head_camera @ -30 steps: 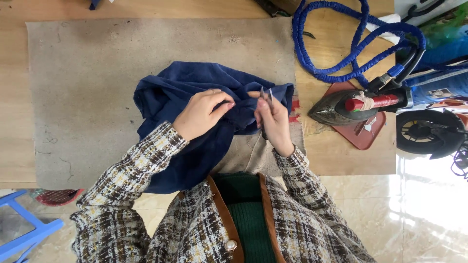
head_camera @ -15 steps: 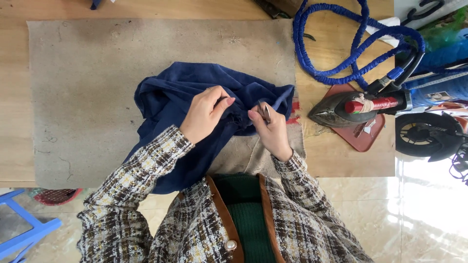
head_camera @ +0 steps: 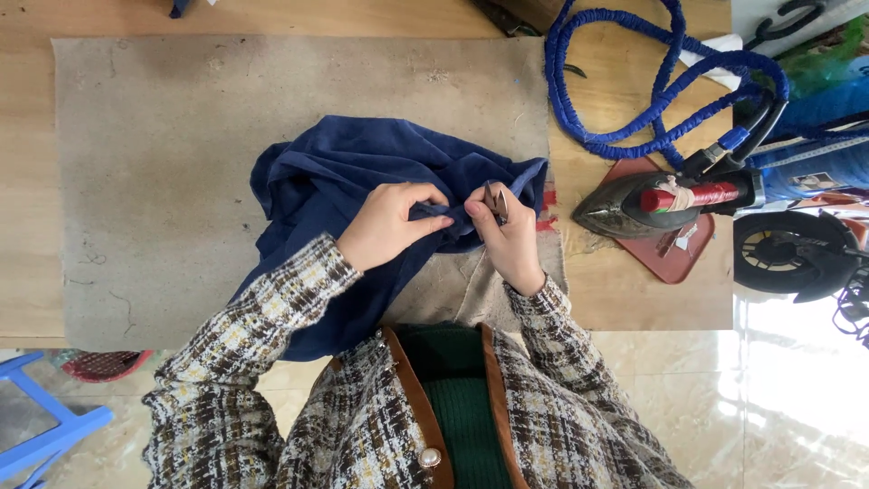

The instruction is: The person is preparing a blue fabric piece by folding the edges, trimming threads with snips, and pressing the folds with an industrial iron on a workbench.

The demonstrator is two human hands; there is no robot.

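Navy fabric (head_camera: 362, 181) lies bunched mid-worktop (head_camera: 36, 226). I see my left hand (head_camera: 389, 226) pinching a fold and my right hand (head_camera: 507, 237) gripping small snips (head_camera: 495, 201). I'd worry about nicking cloth or fingertips; the iron (head_camera: 634, 206) sits at three o'clock.

Garment (head_camera: 362, 181) on mat (head_camera: 163, 136) — iron (head_camera: 634, 206) on tray (head_camera: 674, 258) to right, hose (head_camera: 634, 81) behind.
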